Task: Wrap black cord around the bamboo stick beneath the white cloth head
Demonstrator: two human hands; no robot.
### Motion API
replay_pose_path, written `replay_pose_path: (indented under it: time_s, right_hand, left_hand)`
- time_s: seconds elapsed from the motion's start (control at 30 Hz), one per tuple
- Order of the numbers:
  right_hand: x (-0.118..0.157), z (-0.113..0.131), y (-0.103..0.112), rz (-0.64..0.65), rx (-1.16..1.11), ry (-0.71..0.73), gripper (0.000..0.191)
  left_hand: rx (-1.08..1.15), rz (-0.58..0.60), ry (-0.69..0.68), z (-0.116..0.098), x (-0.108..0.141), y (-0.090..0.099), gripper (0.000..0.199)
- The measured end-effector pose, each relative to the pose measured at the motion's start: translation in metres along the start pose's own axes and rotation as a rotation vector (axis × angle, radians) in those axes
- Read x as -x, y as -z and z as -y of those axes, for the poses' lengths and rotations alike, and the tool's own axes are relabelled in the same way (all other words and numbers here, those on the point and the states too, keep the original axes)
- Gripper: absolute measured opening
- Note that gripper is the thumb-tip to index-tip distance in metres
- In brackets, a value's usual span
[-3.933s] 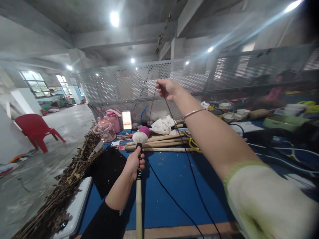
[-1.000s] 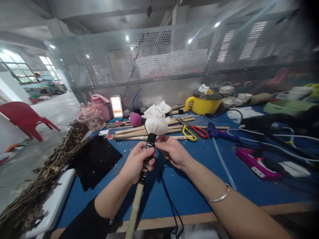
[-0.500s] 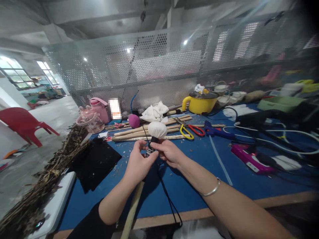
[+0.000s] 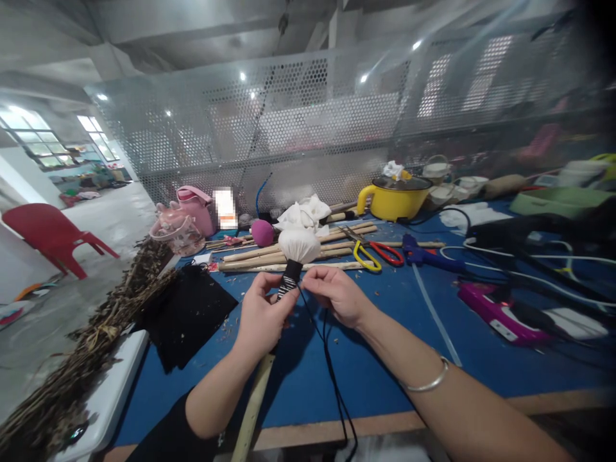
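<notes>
Stick [image 4: 254, 407] aslant, white head [image 4: 298, 245] foremost

White bundle [image 4: 299, 246], black wrapping [image 4: 289, 276] with white stripes, stick [image 4: 255, 407] perhaps pale yellow-green, black cord [image 4: 328, 351], blue tabletop [image 4: 385, 350]

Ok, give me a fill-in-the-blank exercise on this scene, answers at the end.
1. The left hand grips a stick whose rounded head is ____ in colour.
2. A bracelet is worn on the person's ____ forearm.
3. The body of the lidded pot is coloured ____.
4. Beside the yellow scissors handle lies another looped handle, coloured ____.

Missing words: white; right; yellow; red.
</notes>
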State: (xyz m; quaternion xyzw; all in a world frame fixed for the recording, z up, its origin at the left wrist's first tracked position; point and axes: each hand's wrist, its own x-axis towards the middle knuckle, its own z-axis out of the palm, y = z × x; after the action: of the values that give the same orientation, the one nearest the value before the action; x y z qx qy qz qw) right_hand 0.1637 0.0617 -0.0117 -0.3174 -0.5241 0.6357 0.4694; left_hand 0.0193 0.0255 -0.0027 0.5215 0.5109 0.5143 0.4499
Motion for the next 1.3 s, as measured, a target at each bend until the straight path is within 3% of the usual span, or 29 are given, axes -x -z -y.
replay_pose_path:
  time_s: [0.67,0.87,1.3]
  right_hand:
    - [-0.0013,0.0003,0.0025,-0.022,0.011,-0.051,0.03]
    - [0.0024,0.0067,0.002,-0.029,-0.05,-0.038,0.031]
    - [-0.0006,0.0006,0.0031,-0.022,0.037,-0.044,0.03]
  left_hand:
    - [0.223,0.104,0.075,-0.0011,-0.0005,-0.0006,0.034]
    - [0.228,0.099,0.083,-0.0032,0.0007,-0.0013,0.035]
    - [0.255,0.096,0.082,0.0013,0.0013,-0.0005,0.034]
